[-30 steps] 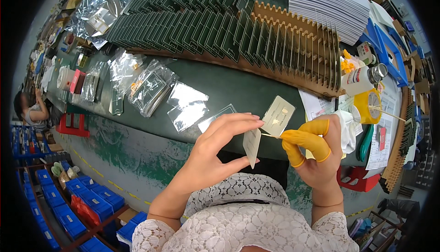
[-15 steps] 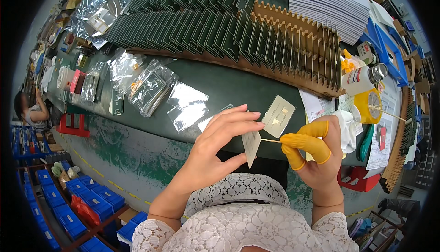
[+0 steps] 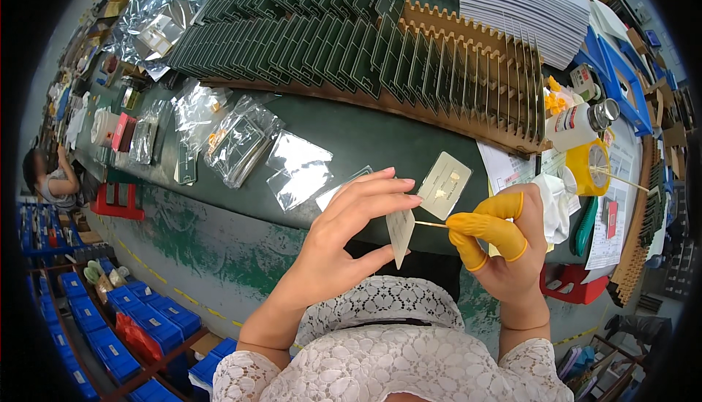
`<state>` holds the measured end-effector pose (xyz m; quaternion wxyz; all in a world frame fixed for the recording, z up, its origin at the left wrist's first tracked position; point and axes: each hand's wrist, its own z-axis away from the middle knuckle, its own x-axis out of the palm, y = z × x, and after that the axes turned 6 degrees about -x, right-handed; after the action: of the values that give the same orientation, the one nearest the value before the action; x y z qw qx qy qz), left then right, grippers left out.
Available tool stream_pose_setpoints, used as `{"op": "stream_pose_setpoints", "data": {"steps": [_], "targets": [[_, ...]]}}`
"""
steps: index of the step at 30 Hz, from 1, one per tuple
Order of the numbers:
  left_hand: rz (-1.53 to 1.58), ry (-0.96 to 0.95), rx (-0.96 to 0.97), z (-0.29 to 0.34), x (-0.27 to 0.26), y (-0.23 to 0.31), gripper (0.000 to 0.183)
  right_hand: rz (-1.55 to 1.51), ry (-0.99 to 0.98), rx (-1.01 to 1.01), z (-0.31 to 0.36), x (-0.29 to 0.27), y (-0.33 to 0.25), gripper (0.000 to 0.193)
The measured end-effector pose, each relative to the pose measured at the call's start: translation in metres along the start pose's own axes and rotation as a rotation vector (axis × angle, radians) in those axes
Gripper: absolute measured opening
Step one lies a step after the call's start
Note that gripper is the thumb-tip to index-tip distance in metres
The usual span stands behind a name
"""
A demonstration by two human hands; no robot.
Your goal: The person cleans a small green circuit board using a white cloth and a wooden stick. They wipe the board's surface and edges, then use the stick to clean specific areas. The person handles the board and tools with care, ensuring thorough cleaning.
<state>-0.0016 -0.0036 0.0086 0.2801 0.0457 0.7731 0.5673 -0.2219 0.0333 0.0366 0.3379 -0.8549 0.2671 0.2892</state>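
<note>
Between the thumb and fingers of my left hand (image 3: 329, 245), a thin pale card (image 3: 401, 235) stands almost edge-on. Yellow finger cots cover the thumb and some fingers of my right hand (image 3: 504, 245), which pinches a thin wooden stick (image 3: 430, 224). The stick's far end points left and is at the card's right-hand face; whether it touches I cannot tell. Beyond my hands, a similar pale card with gold-coloured marks (image 3: 444, 185) lies flat on the green table (image 3: 358, 135). Partly behind my left fingers is a clear plastic sleeve (image 3: 338, 188).
Dark green boards (image 3: 292, 44) stand in rows in a notched brown rack (image 3: 504, 128) across the back. Bagged boards (image 3: 243, 139) lie to the left. At right are a white bottle (image 3: 574, 129), a yellow tape roll (image 3: 585, 168), a white cloth (image 3: 553, 208) and papers. A person (image 3: 55, 175) sits far left.
</note>
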Motion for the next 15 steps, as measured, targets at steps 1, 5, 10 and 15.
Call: {"op": "stream_pose_setpoints", "data": {"steps": [1,5,10,15], "targets": [[0.0,-0.001,-0.002,0.0,0.0002,0.0,0.054,0.002,-0.003,0.001,0.0002,-0.0002,-0.0002,0.035],[-0.002,0.005,-0.003,0.0003,0.0002,-0.0003,0.054,0.006,-0.003,-0.001,0.0004,-0.0013,-0.0014,0.034],[-0.004,0.003,-0.008,0.0,-0.0001,0.0003,0.054,0.011,-0.003,-0.005,-0.0004,-0.0017,-0.0004,0.034],[-0.006,0.001,-0.008,0.0003,-0.0002,-0.0002,0.054,0.014,-0.005,-0.015,0.0001,-0.0014,-0.0006,0.034]]}}
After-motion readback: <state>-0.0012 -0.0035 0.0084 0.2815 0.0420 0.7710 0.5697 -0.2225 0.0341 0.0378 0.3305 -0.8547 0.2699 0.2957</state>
